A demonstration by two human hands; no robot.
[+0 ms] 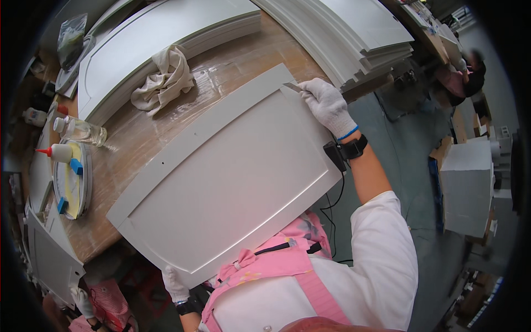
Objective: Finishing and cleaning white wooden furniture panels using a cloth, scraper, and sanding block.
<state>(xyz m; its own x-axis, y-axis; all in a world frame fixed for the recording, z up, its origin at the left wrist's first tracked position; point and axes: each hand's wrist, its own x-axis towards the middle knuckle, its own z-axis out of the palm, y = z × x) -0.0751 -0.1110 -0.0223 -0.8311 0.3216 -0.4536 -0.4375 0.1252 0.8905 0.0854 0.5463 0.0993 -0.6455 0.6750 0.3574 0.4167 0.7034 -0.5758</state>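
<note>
A white cabinet-door-like panel (238, 177) with a raised frame and recessed middle lies slanted across the table corner, its near edge against my pink apron. My left hand (176, 286), in a white knit glove, grips the panel's near left corner, with the thumb on top and the other fingers hidden. At the far right corner my right hand (323, 102), gloved too, is closed on a small flat blade (292, 87). The blade sits at the panel's frame; whether it touches is unclear. Two small dark spots mark the far frame strip.
On the wooden table (221, 83) are stacked white panels (160, 33) and a crumpled cloth (166, 80). A clear bottle (83, 131), a red-tipped glue bottle (58, 152) and a tray (86, 188) with blue blocks stand left. More panels (354, 27) are stacked beyond. Co-workers are at lower left and far right.
</note>
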